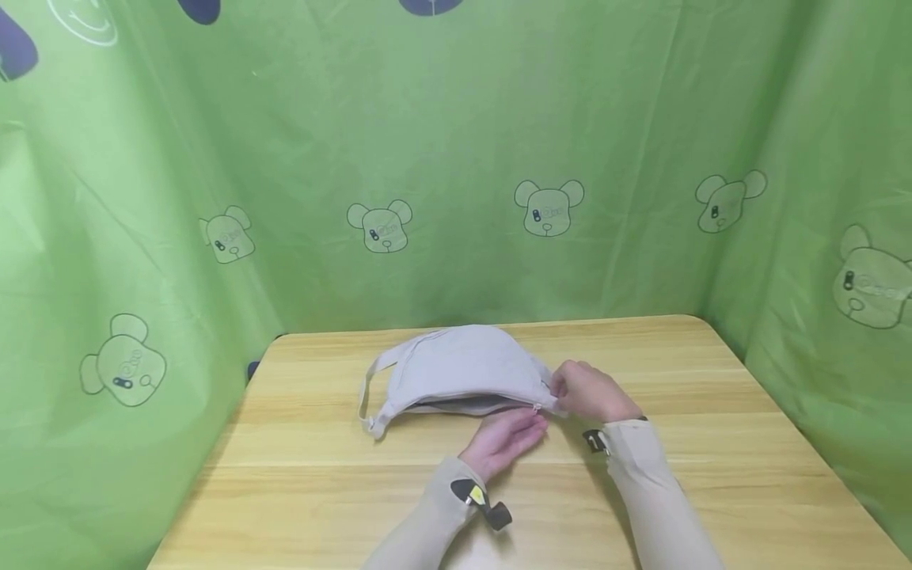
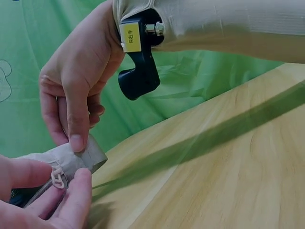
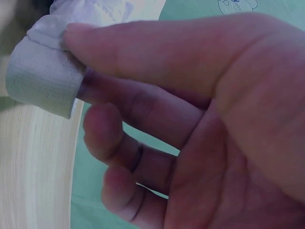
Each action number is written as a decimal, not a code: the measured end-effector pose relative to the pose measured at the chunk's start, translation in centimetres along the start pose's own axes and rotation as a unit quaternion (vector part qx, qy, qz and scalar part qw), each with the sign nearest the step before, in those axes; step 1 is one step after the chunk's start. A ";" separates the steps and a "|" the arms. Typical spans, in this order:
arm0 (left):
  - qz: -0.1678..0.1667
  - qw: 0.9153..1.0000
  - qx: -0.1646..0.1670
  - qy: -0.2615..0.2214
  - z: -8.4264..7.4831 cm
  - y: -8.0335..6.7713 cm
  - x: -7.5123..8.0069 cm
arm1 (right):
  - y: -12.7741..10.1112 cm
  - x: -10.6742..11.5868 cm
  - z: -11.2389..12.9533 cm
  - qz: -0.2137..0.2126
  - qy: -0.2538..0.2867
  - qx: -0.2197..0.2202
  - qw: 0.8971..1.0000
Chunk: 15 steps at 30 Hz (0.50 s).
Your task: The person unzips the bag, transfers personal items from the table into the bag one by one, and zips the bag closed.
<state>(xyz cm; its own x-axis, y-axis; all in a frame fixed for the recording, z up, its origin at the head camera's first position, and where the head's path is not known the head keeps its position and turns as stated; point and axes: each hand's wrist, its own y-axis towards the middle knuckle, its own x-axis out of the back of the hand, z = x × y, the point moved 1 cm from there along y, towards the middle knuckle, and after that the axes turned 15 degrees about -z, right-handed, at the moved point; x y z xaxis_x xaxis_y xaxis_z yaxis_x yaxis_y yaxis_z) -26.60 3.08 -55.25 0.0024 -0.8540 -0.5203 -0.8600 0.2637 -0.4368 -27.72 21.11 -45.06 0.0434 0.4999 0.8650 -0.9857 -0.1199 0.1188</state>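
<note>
A light grey crescent-shaped bag (image 1: pixel 459 370) with a strap lies on the wooden table (image 1: pixel 712 475); its zipper runs along the near edge and the mouth looks partly open. My right hand (image 1: pixel 587 389) pinches the bag's right end tab (image 2: pixel 83 157) between thumb and fingers; the same tab (image 3: pixel 43 78) shows in the right wrist view. My left hand (image 1: pixel 507 437) lies just below the bag's right end, its fingers holding the white zipper pull (image 2: pixel 58 177).
Green curtains (image 1: pixel 427 158) printed with bear heads close in the table on the back, left and right. The bag's strap (image 1: pixel 370 388) loops out at its left end. Bare tabletop lies to the left, right and front of the bag.
</note>
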 end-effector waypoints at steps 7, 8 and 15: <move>-0.026 0.999 -0.022 -0.002 0.2 0.3 0.0 | -0.1 0.0 0.1 0.003 0.010 0.002 1.000; -0.028 0.999 -0.026 0.004 0.1 0.4 0.0 | -0.1 0.0 0.2 0.002 0.009 0.002 1.000; -0.048 0.998 -0.032 0.033 0.2 0.5 0.2 | 0.0 0.0 0.1 0.001 0.004 0.009 1.000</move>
<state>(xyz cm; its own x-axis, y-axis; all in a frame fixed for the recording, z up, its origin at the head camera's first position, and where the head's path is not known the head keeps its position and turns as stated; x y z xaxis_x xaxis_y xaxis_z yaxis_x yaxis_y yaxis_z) -26.95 3.16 -55.74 0.0545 -0.9026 -0.4270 -0.8884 0.1513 -0.4333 -27.67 21.06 -45.02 0.0406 0.5062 0.8615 -0.9825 -0.1367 0.1266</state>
